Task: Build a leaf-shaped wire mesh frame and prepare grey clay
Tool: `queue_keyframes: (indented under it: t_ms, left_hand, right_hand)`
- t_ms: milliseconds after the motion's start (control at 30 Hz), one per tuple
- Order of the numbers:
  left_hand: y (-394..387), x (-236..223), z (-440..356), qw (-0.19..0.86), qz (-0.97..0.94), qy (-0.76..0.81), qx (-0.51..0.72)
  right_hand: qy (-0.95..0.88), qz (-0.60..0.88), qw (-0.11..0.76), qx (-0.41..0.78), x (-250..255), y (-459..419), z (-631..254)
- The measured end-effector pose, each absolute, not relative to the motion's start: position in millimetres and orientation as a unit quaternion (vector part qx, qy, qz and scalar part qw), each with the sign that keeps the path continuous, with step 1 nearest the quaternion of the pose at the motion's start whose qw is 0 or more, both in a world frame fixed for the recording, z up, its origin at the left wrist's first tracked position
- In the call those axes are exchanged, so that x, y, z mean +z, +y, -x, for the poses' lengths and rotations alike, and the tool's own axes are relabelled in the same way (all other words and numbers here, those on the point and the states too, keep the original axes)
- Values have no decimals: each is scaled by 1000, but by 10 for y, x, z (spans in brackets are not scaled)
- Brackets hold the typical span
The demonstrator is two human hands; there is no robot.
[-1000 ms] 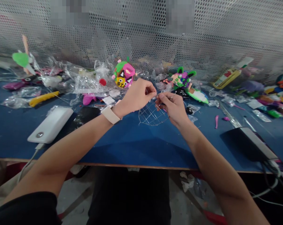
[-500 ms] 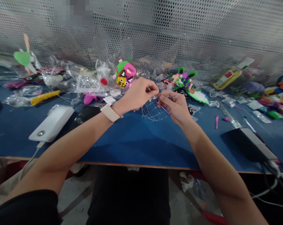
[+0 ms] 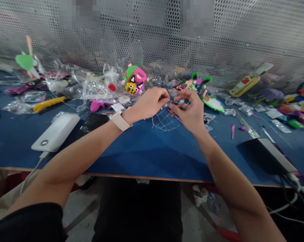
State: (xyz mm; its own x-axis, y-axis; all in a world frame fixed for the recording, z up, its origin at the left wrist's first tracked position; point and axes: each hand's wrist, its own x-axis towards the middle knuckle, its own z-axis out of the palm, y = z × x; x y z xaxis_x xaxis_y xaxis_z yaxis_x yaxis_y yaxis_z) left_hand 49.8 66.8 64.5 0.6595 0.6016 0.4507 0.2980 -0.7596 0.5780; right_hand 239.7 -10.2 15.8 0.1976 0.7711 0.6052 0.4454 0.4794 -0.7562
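- Wire mesh (image 3: 165, 123), open grid, curved lower edge: at centre, over the blue bench (image 3: 147, 151), below and between the two hands; contact with the bench cannot be told.
- Left hand (image 3: 150, 102), pale wristband (image 3: 120, 121): thumb and forefinger pinched together on the upper edge of the mesh.
- Right hand (image 3: 191, 112): beside the mesh, fingers curled, thumb and forefinger parted; whether the other fingers grip wire cannot be told.
- Round ornament (image 3: 135, 80), multicoloured, cat face in yellow and black: behind the left hand.
- Yellow pack (image 3: 244, 84), tilted, right rear: pale label with red patch, lettering too small to read.
- White power bank (image 3: 56, 132), left, cable attached: round mark near one end, illegible.
- Yellow-handled tool (image 3: 49, 104): behind the power bank, lying flat, marking indistinct.
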Motion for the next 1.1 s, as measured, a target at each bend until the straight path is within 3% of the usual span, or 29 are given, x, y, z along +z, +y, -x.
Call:
queue_keyframes:
  t_ms: [167,267,400,567,833,1100]
  left_hand:
    - [650,636,-513,208,-891,247,319]
    - [587,679,-515,191,-897,230,327]
    - [503,765,-501,174,-898,227,333]
    - [391,830,-480,104,-907,238,332]
    - [309,884,-456,37,-928,230,292]
    - [308,872,-487,85,-903,266,326]
  right_hand:
    - [-719,480,486,-125,312,-209,-2440]
    - [-749,465,434,-183,395,-281,-2446]
    - [-752,458,428,-203,461,-356,-2431]
    - [-735,470,468,-141,479,-353,-2413]
    - [-667,495,532,164,404,-245,-2398]
    - [-634,516,569,89,378,-261,-2325]
